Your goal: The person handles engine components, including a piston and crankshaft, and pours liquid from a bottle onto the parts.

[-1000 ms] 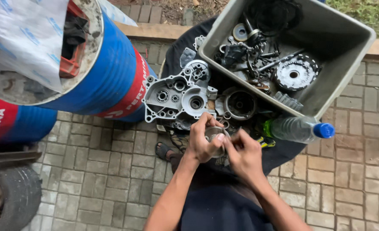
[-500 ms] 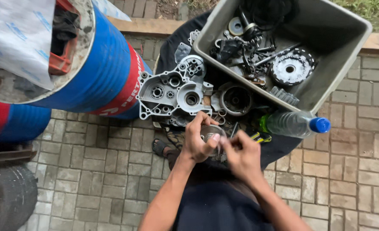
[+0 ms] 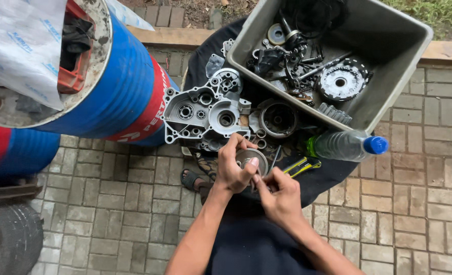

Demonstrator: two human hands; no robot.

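My left hand grips a small round metal engine part from the left, thumb on its rim. My right hand meets it from below right, fingertips pinched at the part's lower edge; whether they hold something small is hidden. Both hands hover over a black cloth, just in front of a silver engine crankcase half and a round cover.
A grey plastic tub at upper right holds gears, a clutch basket and several small parts. A clear bottle with a blue cap lies beside it. Yellow-handled pliers lie near my right hand. Blue and red drums stand left, a tyre lower left.
The view has shifted slightly. My hands stay together on the round part, with the fingers turning a little around it.
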